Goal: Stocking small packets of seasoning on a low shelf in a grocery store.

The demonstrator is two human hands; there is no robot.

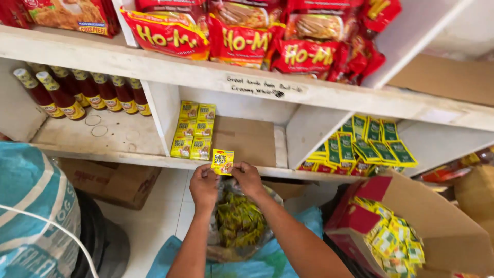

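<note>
Both my hands hold one small yellow seasoning sachet at the front edge of the white shelf. My left hand pinches its left side and my right hand pinches its right side. Stacked yellow sachets of the same kind stand just behind, on the left of the middle compartment. Below my hands lies a clear plastic bag full of more yellow sachets.
Brown cardboard lines the middle compartment. Red sauce bottles fill the left compartment, green and yellow sachets the right one. Red noodle packs sit above. An open red box of sachets stands at right, a woven sack at left.
</note>
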